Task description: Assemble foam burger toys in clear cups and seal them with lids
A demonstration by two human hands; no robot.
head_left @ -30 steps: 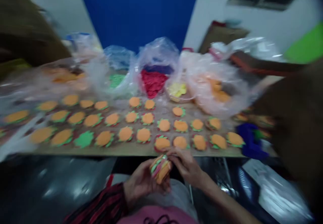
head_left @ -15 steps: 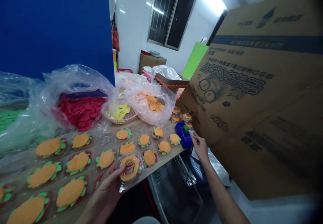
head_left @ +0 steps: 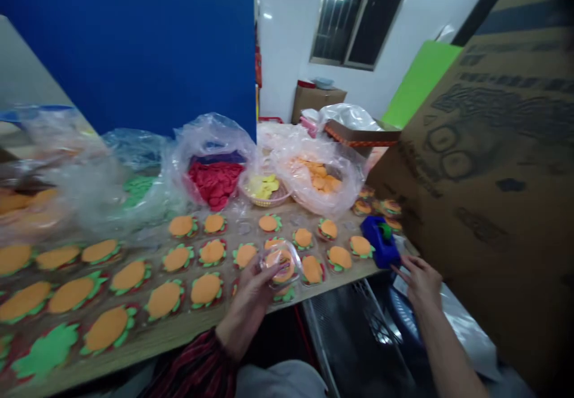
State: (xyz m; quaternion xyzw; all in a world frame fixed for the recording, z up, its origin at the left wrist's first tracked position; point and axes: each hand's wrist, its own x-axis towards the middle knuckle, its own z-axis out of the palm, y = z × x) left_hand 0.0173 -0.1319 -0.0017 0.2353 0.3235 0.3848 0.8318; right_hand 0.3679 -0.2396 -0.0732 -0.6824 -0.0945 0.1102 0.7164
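My left hand (head_left: 248, 301) is closed around a clear plastic shell holding a foam burger toy (head_left: 280, 262), raised just above the table's front edge. My right hand (head_left: 419, 277) reaches out beside a blue tape dispenser (head_left: 379, 239) at the table's right corner; its fingers are loosely curled and hold nothing that I can see. Several rows of orange, green and red foam burger stacks (head_left: 205, 288) cover the wooden table (head_left: 179, 332).
Clear plastic bags of red (head_left: 215, 181), green (head_left: 137, 187) and orange foam pieces (head_left: 319, 177) and a basket of yellow pieces (head_left: 264, 187) line the back. A large cardboard box (head_left: 497, 165) stands at the right. A blue panel (head_left: 134, 45) rises behind.
The view has swung back leftward. My left hand still holds the packed burger over the table's front edge. My right hand stays close to the tape dispenser.
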